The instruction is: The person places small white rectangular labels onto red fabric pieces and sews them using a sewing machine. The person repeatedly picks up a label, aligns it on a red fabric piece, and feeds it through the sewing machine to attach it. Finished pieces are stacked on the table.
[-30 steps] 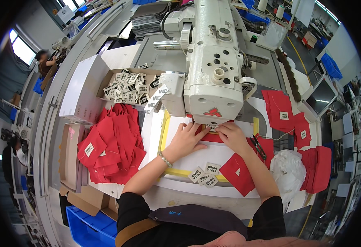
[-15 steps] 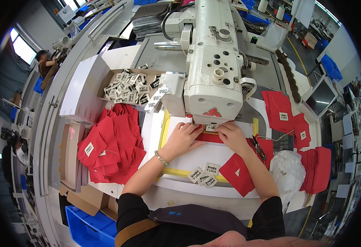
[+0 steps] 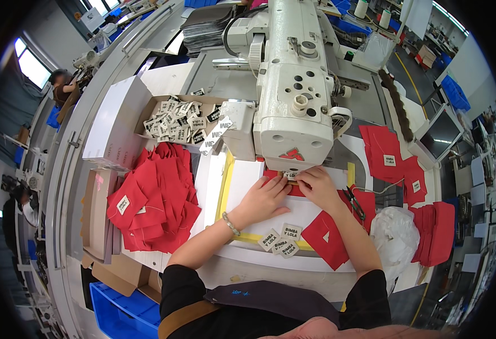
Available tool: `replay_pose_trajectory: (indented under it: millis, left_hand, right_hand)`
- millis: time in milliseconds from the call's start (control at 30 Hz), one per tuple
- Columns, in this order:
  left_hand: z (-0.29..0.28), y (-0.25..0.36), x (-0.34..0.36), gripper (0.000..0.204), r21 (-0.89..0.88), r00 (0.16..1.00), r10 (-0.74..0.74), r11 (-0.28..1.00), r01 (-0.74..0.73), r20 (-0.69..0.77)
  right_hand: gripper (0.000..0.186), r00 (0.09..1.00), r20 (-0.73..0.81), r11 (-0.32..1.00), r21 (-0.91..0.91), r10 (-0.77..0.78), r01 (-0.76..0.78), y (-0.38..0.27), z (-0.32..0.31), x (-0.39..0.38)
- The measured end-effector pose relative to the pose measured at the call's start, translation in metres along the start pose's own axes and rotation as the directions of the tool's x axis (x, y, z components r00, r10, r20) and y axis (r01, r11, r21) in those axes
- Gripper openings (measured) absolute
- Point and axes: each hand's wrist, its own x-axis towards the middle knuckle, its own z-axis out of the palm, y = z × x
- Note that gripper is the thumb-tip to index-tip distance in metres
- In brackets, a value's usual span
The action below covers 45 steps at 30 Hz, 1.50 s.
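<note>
Under the head of a white industrial sewing machine [image 3: 293, 127] lies a small white label [image 3: 291, 175] with dark print. Beneath it shows a piece of red fabric [image 3: 296, 190], partly covered by my hands. My left hand [image 3: 266, 199] lies flat with its fingers stretched out, fingertips at the label's left edge and thumb apart. My right hand [image 3: 318, 188] bends its fingers together at the label's right edge. The machine head hides the needle area. Several loose white labels [image 3: 282, 242] lie nearer me on the white work surface.
A heap of red fabric pieces [image 3: 157, 192] sits to the left, beside an open box of labels [image 3: 174, 121]. On the right are scissors [image 3: 354, 203], red pieces [image 3: 326, 240], a white plastic bag [image 3: 395, 234] and a stack of red pieces [image 3: 433, 233].
My left hand has shifted right and slightly toward me, its fingertips now at the label. My right hand has barely moved and stays at the label's right side.
</note>
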Motion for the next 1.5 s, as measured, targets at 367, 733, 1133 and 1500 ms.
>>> replay_pose_trajectory:
  millis: [367,733,1133,1500]
  left_hand:
    - [0.006,0.016,0.004,0.058,0.014,0.996,-0.085,0.996,0.085,0.013]
    - [0.014,0.016,0.013,0.063,-0.107,0.993,-0.109,0.989,0.105,-0.034]
    - [0.022,0.011,0.018,0.065,-0.117,0.997,-0.081,0.99,0.079,-0.014]
    - [0.022,0.022,0.02,0.063,-0.106,0.995,-0.1,0.989,0.099,-0.001]
  right_hand:
    - [0.012,0.999,-0.047,1.0,0.016,-0.022,0.023,0.003,0.005,-0.003]
    - [0.014,0.997,-0.072,1.0,0.009,-0.006,0.007,0.0,0.004,-0.008]
    - [0.01,0.995,-0.095,0.998,-0.045,0.043,-0.047,-0.005,0.002,-0.006]
    - [0.012,0.998,0.008,0.967,-0.25,-0.055,0.055,-0.005,-0.014,-0.007]
